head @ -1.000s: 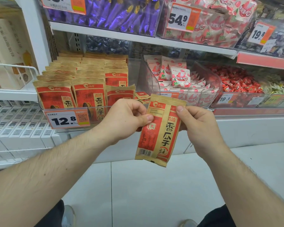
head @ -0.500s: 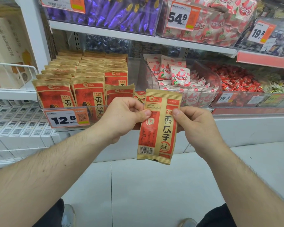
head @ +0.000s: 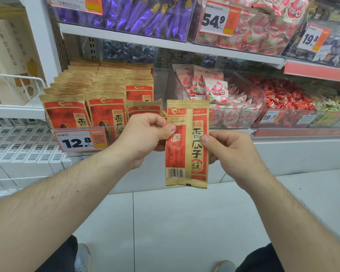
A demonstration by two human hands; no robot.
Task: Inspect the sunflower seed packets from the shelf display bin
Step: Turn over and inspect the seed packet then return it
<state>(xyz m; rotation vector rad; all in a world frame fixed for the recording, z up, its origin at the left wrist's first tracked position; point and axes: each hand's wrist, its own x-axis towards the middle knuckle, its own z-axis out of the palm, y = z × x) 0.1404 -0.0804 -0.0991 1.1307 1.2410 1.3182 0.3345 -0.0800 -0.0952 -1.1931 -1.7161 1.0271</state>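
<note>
One red-and-tan paper sunflower seed packet [head: 186, 143] is held upright in front of the shelf, out of the clear plastic display bin [head: 82, 129], back panel facing the camera so the date stamp and barcode can be read. Left hand [head: 143, 139] pinches the packet's left edge, thumb on the print. Right hand [head: 231, 152] pinches the right edge a little lower, likely to keep the thin pack flat and taut. The remaining matching packets [head: 104, 103] stand in rows in the bin, faces forward, behind the white-and-orange 12.8 price tag [head: 80, 141].
</note>
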